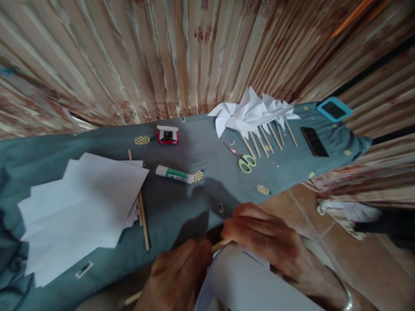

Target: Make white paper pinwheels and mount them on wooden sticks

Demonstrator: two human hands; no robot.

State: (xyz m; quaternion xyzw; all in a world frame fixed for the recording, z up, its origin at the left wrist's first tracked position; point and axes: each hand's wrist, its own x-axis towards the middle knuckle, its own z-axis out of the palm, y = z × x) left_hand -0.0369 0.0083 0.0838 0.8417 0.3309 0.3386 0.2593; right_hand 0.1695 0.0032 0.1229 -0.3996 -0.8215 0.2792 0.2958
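Note:
Low in the head view, my left hand (178,276) is closed around a thin wooden stick (222,245), whose other end shows below the hand. My right hand (266,242) has its fingers closed at the upper end of the stick. Against that hand rests a curled white paper pinwheel (253,280), partly cut off by the bottom edge. The fingertips of both hands are hidden, so how stick and paper are joined cannot be made out. Finished white pinwheels (241,114) on sticks lie overlapping at the back of the table.
A stack of white paper (87,203) covers the left, with loose sticks (145,224) beside it. Across the cloth-covered table (194,151) lie a glue stick (174,174), small red box (167,135), green-handled scissors (244,162), black phone (314,141) and blue-framed device (333,109). Curtains hang behind.

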